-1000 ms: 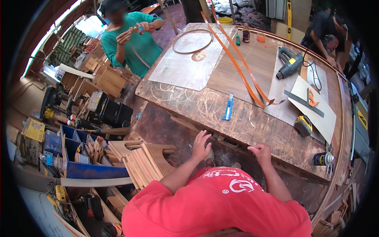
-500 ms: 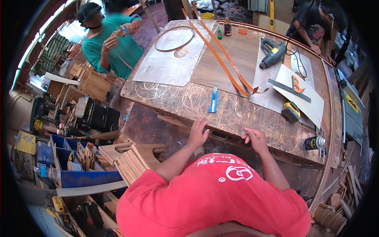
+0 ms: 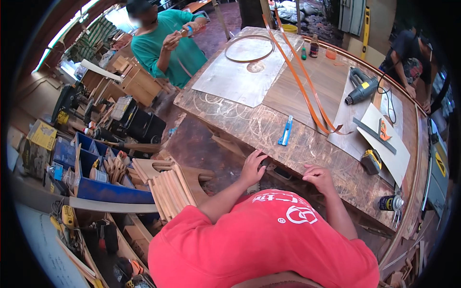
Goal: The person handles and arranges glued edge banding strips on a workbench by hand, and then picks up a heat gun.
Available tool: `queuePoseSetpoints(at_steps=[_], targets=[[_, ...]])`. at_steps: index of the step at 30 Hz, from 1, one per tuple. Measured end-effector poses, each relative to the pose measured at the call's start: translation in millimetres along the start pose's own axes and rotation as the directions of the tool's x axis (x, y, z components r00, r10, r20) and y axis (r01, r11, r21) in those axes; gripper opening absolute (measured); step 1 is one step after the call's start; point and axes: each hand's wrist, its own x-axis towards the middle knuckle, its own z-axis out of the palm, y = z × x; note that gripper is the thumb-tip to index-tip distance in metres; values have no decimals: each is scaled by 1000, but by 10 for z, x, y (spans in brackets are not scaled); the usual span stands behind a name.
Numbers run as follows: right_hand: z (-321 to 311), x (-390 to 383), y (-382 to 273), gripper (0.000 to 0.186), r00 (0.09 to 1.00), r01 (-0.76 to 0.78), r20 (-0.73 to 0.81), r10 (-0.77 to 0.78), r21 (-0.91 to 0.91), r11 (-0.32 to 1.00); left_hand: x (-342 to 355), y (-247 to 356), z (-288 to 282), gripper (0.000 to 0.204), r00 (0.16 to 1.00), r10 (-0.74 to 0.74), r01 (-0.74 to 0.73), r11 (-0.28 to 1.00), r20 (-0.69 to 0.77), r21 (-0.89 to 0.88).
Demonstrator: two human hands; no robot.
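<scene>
My left hand (image 3: pixel 251 170) is at the near edge of the worn wooden table (image 3: pixel 225 115), fingers spread. To its right, my right hand (image 3: pixel 318 178) has its fingers curled beside that edge; I cannot make out whether anything is inside them. A blue utility knife (image 3: pixel 286 129) lies on the tabletop just beyond my hands. Two orange strips (image 3: pixel 321 115) stretch diagonally over grey and brown sheets, near a heat gun (image 3: pixel 360 89). An orange-handled square (image 3: pixel 383 128) rests on a pale sheet, with a black-yellow tool (image 3: pixel 371 161) and a spray can (image 3: pixel 387 203) at the right.
A co-worker in green (image 3: pixel 168 48) handles a small item at the far left side; another (image 3: pixel 403 62) bends over at the far right. A thin hoop (image 3: pixel 249 61) lies on the table. Blue bins (image 3: pixel 115 194), stacked wood strips (image 3: pixel 170 189) and toolboxes (image 3: pixel 134 122) crowd my left.
The camera view has shifted back and forth slightly. My left hand has moved forward onto the table edge. My right hand's fingers have changed their curl. The green-clad co-worker's hands have shifted.
</scene>
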Motion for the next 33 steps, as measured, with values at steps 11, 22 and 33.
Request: queuePoseSetpoints(at_steps=[11, 22, 33], targets=[[165, 14, 3, 52, 978, -205, 113, 174, 408, 890, -152, -93, 19, 46, 999, -31, 30, 999, 19, 21], [111, 18, -238, 11, 989, -25, -148, 26, 8, 1000, 117, 142, 38, 48, 1000, 8, -8, 998, 1, -55], [434, 327, -306, 26, 968, -239, -76, 240, 26, 971, 344, 601, -11, 36, 969, 23, 117, 835, 247, -538]])
